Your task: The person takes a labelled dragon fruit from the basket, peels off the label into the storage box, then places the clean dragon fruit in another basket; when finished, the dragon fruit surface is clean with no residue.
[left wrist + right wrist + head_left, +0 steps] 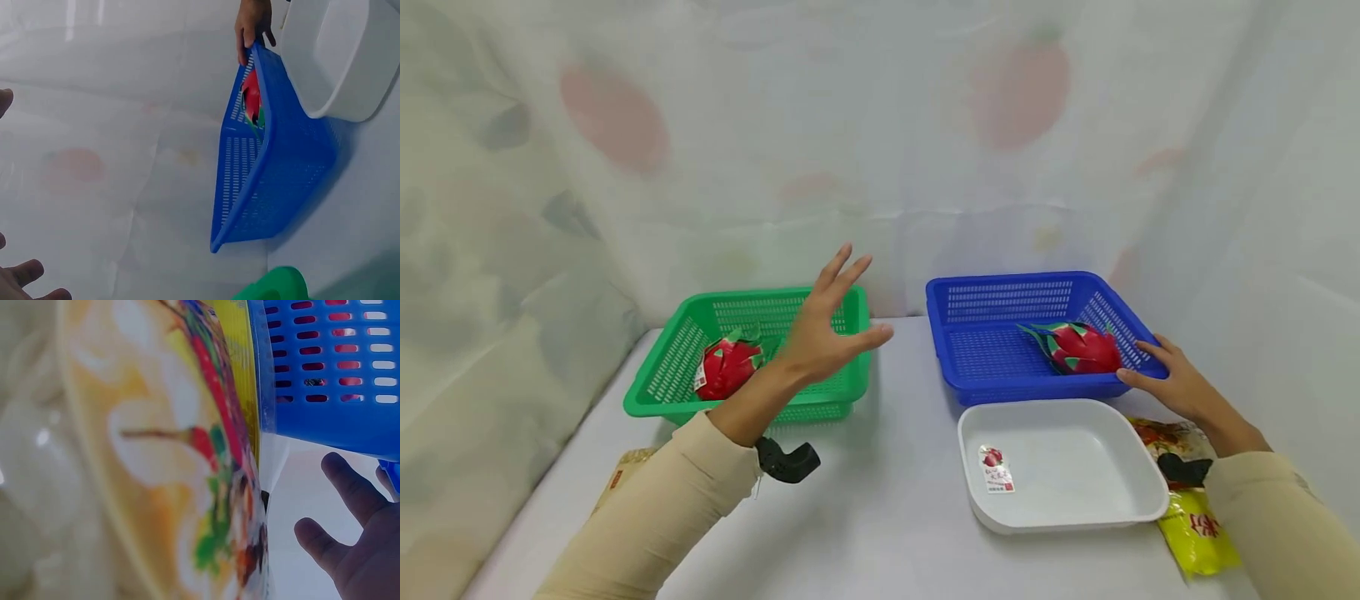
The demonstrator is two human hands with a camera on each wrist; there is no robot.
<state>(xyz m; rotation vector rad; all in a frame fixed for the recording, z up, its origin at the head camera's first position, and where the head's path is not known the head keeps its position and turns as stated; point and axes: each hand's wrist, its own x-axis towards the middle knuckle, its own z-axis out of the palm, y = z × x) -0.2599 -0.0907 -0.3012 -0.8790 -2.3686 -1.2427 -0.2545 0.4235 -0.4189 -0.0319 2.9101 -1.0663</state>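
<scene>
My left hand (823,337) hovers over the right side of a green plastic basket (857,379), fingers and thumb spread, holding nothing. A red dragon fruit (730,367) with green leaf tips lies in that basket, partly behind my left forearm; a white label is on its side. At the near right corner of a blue basket (1000,390), my right hand (1187,392) touches the rim with fingers and thumb apart. A second dragon fruit (1086,348) rests inside this basket, close to my right thumb. In the right wrist view my right fingers (353,490) look extended beside the blue basket (337,419).
A white basin (1075,521) with a dragon fruit sticker (996,471) stands in front of the blue basket. Yellow food packets (1198,533) lie right of it, partly under my right sleeve. Another packet (621,475) shows beside my left sleeve. Patterned white cloth (887,150) hangs behind.
</scene>
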